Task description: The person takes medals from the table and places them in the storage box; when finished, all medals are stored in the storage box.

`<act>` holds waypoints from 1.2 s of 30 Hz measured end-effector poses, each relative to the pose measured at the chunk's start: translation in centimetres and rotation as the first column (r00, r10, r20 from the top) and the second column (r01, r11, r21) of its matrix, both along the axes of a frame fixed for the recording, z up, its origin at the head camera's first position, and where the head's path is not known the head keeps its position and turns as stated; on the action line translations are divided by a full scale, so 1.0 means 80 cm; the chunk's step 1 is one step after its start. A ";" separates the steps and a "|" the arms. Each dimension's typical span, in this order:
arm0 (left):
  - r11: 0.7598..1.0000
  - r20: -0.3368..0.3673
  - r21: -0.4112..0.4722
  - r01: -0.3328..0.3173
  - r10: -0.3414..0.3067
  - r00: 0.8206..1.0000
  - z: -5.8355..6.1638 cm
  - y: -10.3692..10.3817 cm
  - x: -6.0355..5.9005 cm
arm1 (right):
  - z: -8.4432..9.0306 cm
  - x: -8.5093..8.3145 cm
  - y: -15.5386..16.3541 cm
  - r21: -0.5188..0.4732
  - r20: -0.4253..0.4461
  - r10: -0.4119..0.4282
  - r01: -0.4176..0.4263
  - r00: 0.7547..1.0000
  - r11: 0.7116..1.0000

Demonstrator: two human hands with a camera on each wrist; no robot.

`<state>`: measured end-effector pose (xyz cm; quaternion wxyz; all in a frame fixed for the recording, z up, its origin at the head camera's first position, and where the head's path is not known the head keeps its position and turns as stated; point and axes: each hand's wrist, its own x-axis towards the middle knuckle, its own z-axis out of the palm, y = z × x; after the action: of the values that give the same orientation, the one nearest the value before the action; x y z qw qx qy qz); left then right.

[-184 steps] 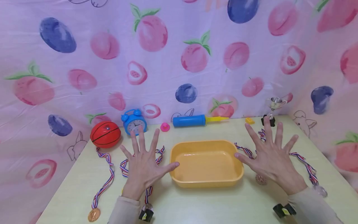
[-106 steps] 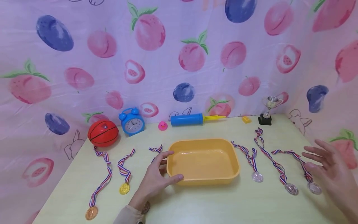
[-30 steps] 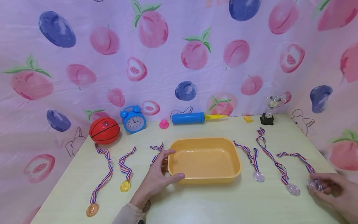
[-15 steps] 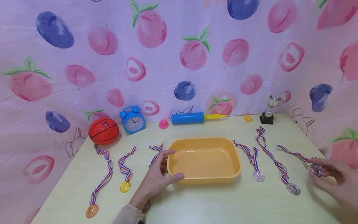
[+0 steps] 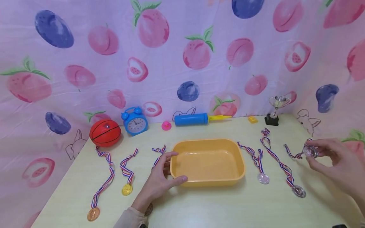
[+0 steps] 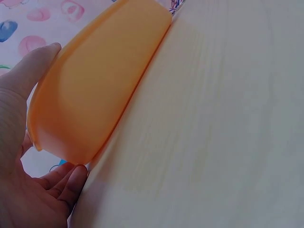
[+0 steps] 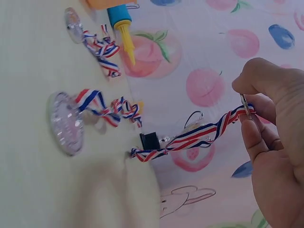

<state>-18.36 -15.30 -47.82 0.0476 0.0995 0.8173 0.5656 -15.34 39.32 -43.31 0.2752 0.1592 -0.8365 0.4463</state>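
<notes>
Right hand [image 5: 337,161]: thumb and fingertips pinching the rim of a silver medal [image 5: 310,151], lifted off the table at the right side. Its striped ribbon [image 7: 204,134], red, white and blue, twisted, trails from the pinch.

Left hand [image 5: 161,177]: grasping the left end of a yellow tray [image 5: 208,164], thumb over the near rim, fingers bent at the end wall.

Tray: oblong, round-cornered, walls flaring slightly, flat on the table; smooth plastic look, bare glossy floor showing a streak of light.

Table [image 5: 216,209]: pale, faint grain in the left wrist view. Right of the tray, two more silvery medals on like ribbons: a near one [image 5: 263,178] and a farther one [image 5: 298,191]. Left: gold medal [image 5: 126,189], copper-coloured medal [image 5: 93,214]; a dark medal [image 5: 149,209] partly hidden by the left forearm.

Back edge, left to right: red ball [image 5: 105,133] with black seams, blue twin-bell clock [image 5: 135,124], pink duck [image 5: 166,125], blue pump [image 5: 191,119] lying with yellow nozzle rightward, small yellow block [image 5: 252,119], two-handled silver trophy [image 5: 275,110] upright on a black base.

Behind: lilac-pink cloth [image 5: 114,19], lightly creased, fruit-printed.
</notes>
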 end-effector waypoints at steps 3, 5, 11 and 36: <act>1.000 -0.001 0.004 0.001 -0.001 1.000 0.000 0.000 0.000 | 0.012 -0.006 -0.006 0.026 0.021 -0.035 0.035 0.999 0.999; 1.000 -0.001 0.004 0.001 -0.001 1.000 0.001 0.000 0.000 | 0.018 -0.009 -0.010 0.057 0.043 -0.073 0.071 0.996 0.996; 1.000 -0.003 0.006 0.003 -0.003 1.000 0.002 -0.001 0.000 | 0.038 -0.017 -0.019 0.122 0.070 -0.147 0.138 0.987 0.983; 1.000 -0.003 0.010 0.016 -0.015 1.000 0.000 -0.002 -0.001 | 0.130 -0.060 -0.097 0.119 -0.031 -0.065 0.068 0.997 0.990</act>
<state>-18.45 -15.45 -47.84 0.0502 0.1069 0.8136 0.5693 -20.10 31.55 -32.88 0.2911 0.1536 -0.8629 0.3834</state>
